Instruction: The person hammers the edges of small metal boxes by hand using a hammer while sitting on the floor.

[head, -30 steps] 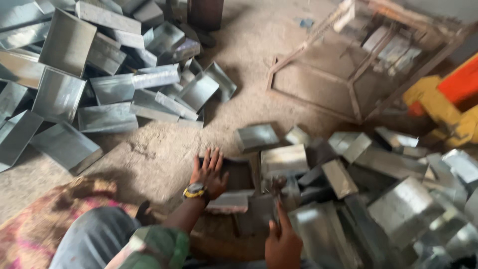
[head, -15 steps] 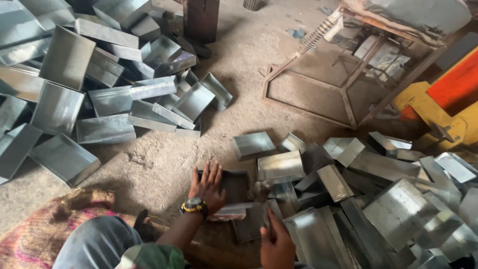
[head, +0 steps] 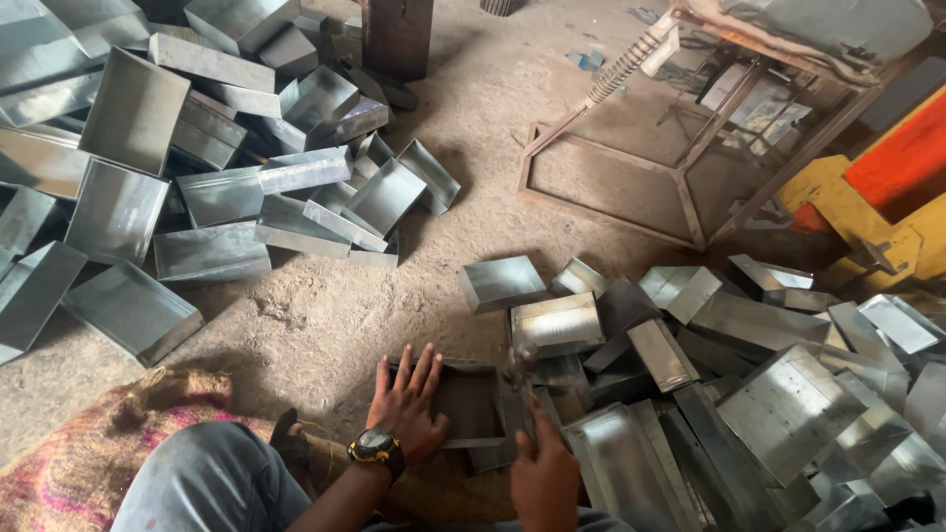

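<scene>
I keep my left hand [head: 406, 406] spread flat on the metal tray [head: 471, 402], steadying it, while my right hand [head: 540, 471] grips the hammer [head: 520, 366].

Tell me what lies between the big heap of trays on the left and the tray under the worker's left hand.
In the head view, only bare dusty floor separates the heap of metal trays from the dark tray that the left hand presses.
</scene>
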